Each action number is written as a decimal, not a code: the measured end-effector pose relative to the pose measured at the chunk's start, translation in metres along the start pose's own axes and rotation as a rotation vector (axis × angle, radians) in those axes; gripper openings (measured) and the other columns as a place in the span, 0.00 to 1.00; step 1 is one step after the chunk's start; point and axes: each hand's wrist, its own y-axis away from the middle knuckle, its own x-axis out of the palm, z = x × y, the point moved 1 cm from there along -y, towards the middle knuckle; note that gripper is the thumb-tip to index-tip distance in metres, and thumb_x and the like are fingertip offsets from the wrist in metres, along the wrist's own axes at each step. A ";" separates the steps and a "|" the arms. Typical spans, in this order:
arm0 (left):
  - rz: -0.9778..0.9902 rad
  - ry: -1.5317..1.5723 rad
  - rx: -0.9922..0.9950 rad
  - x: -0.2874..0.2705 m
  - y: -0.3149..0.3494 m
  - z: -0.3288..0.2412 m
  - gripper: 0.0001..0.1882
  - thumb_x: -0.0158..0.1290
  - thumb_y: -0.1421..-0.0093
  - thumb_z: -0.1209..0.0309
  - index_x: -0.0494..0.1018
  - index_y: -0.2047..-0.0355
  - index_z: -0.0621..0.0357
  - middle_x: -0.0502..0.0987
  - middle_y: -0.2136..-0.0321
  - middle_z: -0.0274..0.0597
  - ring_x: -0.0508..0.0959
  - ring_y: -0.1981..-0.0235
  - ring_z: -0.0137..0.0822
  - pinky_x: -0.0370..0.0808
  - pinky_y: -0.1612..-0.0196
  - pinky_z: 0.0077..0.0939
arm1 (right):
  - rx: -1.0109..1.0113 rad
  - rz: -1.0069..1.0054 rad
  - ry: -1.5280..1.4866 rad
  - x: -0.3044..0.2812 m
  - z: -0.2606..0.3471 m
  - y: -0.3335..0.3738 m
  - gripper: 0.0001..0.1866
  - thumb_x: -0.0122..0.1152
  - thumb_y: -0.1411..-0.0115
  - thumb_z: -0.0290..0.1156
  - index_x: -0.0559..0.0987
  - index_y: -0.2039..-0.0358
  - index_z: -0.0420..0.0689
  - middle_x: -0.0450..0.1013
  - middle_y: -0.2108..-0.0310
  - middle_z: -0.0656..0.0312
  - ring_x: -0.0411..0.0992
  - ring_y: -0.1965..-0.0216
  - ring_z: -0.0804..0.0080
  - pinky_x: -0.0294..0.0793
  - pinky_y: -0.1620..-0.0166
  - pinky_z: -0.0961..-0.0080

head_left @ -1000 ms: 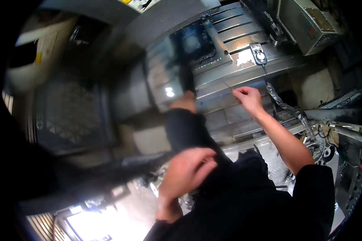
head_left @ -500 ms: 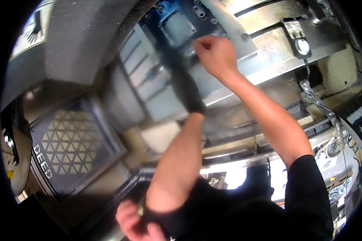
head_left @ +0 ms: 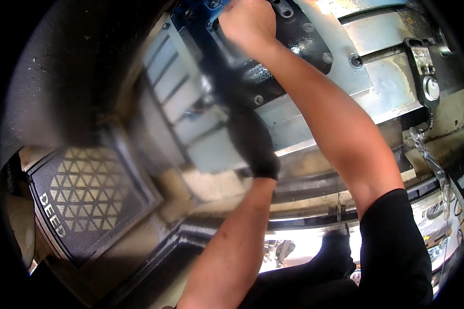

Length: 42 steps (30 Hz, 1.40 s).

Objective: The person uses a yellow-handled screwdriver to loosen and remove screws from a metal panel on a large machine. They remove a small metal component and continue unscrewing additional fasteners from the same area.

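Note:
My right hand [head_left: 248, 23], bare, is closed over the far part of a dark metal plate [head_left: 294, 56] that has bolt holes and a bluish sheen. Whatever its fingers hold, if anything, is hidden. A black glove covers my left hand [head_left: 250, 136], which reaches over the lower left edge of the plate. Its fingers are smeared into a dark blur near a small bright metal part [head_left: 206, 85], so their pose and any grip cannot be made out. Beneath the dark plate lies a larger light metal plate [head_left: 340, 100].
A slotted machine table [head_left: 381, 31] surrounds the plates. At right rests a handheld control pendant [head_left: 417, 64] with a round dial and a foil-wrapped cable [head_left: 432, 165]. A dark panel with a triangle pattern [head_left: 87, 190] stands at left. A metal ledge [head_left: 304, 219] runs in front of me.
My right hand has moved farther away over the dark plate. The view has shifted, bringing more plate into sight. Another bare hand at lower left is almost entirely out of view.

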 end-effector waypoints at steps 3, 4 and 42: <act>-0.021 -0.011 0.001 0.006 -0.004 0.006 0.20 0.56 0.39 0.59 0.69 0.55 0.62 0.72 0.55 0.52 0.70 0.52 0.47 0.62 0.43 0.46 | -0.132 -0.014 -0.080 -0.004 0.016 -0.006 0.09 0.62 0.48 0.30 0.82 0.71 0.36 0.79 0.69 0.41 0.79 0.62 0.42 0.79 0.55 0.55; -0.021 -0.011 0.000 0.009 -0.005 0.008 0.20 0.56 0.40 0.59 0.69 0.55 0.62 0.72 0.55 0.52 0.70 0.52 0.47 0.62 0.43 0.46 | -0.131 -0.094 -0.111 0.005 0.016 -0.010 0.10 0.61 0.47 0.30 0.80 0.76 0.35 0.78 0.71 0.39 0.79 0.63 0.42 0.78 0.56 0.54; 0.016 0.017 -0.044 -0.024 -0.007 0.017 0.16 0.56 0.44 0.62 0.70 0.61 0.59 0.72 0.60 0.50 0.69 0.60 0.46 0.66 0.56 0.47 | 0.138 0.013 -0.358 0.038 0.008 -0.040 0.09 0.57 0.44 0.25 0.79 0.77 0.32 0.77 0.75 0.40 0.79 0.70 0.46 0.79 0.67 0.57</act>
